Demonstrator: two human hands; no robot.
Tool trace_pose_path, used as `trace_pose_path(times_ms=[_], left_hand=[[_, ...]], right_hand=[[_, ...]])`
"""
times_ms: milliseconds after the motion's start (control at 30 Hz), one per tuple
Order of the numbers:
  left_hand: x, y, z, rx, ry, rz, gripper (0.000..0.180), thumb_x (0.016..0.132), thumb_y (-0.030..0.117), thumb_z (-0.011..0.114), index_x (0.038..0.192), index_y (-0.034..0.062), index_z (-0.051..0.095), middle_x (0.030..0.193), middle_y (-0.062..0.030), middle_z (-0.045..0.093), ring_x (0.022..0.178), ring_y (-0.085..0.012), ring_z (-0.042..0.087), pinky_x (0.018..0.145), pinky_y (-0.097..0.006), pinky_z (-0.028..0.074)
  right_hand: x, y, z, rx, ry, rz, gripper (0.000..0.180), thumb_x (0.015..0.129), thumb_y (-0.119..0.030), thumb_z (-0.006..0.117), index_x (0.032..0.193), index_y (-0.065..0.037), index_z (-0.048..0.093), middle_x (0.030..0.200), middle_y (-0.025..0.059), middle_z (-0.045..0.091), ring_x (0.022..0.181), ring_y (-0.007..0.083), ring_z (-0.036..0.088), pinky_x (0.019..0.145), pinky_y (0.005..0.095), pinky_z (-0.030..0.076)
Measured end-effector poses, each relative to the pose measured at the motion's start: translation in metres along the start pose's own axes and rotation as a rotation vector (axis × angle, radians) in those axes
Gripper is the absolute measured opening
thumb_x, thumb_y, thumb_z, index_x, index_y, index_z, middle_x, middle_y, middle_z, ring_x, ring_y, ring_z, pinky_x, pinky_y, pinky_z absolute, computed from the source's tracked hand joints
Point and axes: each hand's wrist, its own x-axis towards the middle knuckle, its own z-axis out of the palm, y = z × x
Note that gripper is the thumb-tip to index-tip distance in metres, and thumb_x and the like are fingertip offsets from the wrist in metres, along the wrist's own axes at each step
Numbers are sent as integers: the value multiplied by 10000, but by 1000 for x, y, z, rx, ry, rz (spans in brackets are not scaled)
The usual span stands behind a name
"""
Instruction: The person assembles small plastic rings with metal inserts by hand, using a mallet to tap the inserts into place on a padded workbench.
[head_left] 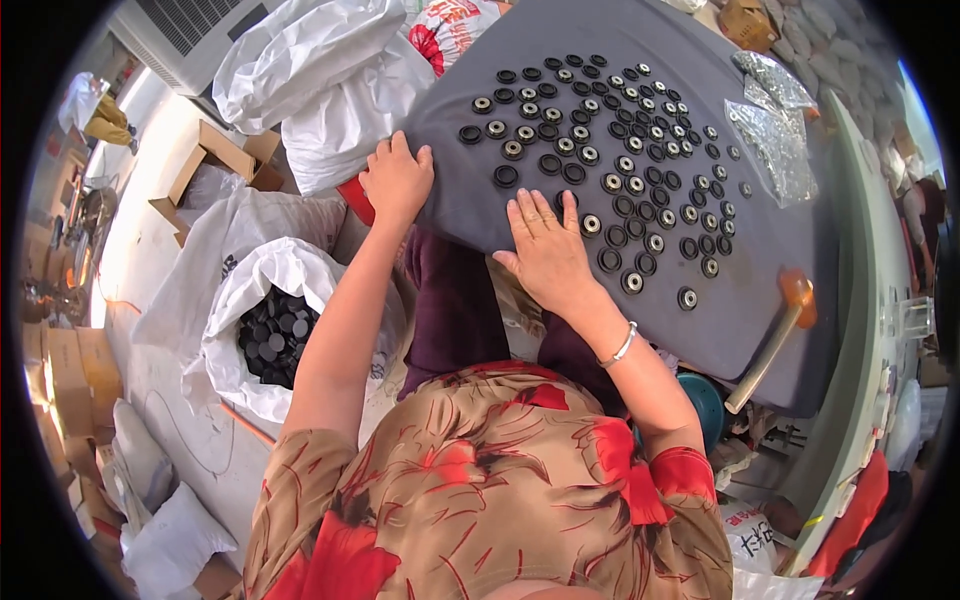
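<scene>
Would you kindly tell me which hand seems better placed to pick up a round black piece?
Probably the right hand: it lies on the grey table, right beside several round black pieces. The left hand is at the table's left edge, farther from them.

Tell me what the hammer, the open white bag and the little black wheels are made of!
Hammer: shiny amber head, probably plastic; pale, smooth handle, perhaps wood.
Open white bag: likely thin plastic, matte and creased; maybe woven.
Little black wheels: smooth, maybe plastic or rubber; some have shiny silver middles, likely metal.
</scene>
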Motion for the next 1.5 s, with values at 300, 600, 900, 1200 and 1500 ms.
trace_pose_path(times_ms=[300, 600, 900, 1200, 1500], left_hand=[[-7, 3, 2, 15, -4, -12, 524, 867, 392, 563, 1258, 44, 544, 1208, -167, 586, 1117, -355, 556, 898, -527, 425], [5, 1, 8, 26, 109, 36, 473, 858, 387, 560, 1181, 42, 573, 1115, -158, 614, 1047, -354, 585, 842, -528, 450], [-10, 9, 8, -5, 83, 2, 468, 830, 389, 575, 1123, 25, 540, 1086, -165, 564, 1037, -334, 540, 861, -519, 413], [-10, 4, -8, -84, 34, -51, 518, 832, 358, 620, 1219, 28, 523, 1105, -157, 565, 1043, -322, 552, 837, -488, 416], [-11, 11, -8, -78, 39, -46, 496, 835, 350, 619, 1199, 27, 522, 1089, -153, 559, 1032, -317, 546, 828, -488, 414]], right_hand=[[11, 45, -15, -135, -218, 169, 280, 846, -113, 598, 1122, -90, 638, 912, 110, 599, 889, 273, 573, 799, 421, 441], [29, 41, -16, 340, 66, 300, 159, 749, -48, 615, 884, -29, 532, 881, 166, 531, 815, 355, 575, 730, 465, 477], [-12, 28, -12, 54, 5, 129, 376, 773, -75, 663, 1126, -19, 545, 1175, 176, 561, 1081, 370, 536, 927, 454, 420], [-5, 26, -24, -22, -113, 111, 319, 840, -95, 626, 1143, -3, 587, 1169, 146, 589, 1040, 326, 538, 913, 436, 405], [-11, 39, -10, -40, -67, 79, 356, 808, -81, 638, 1152, -3, 593, 1074, 149, 608, 992, 316, 548, 941, 447, 380]])
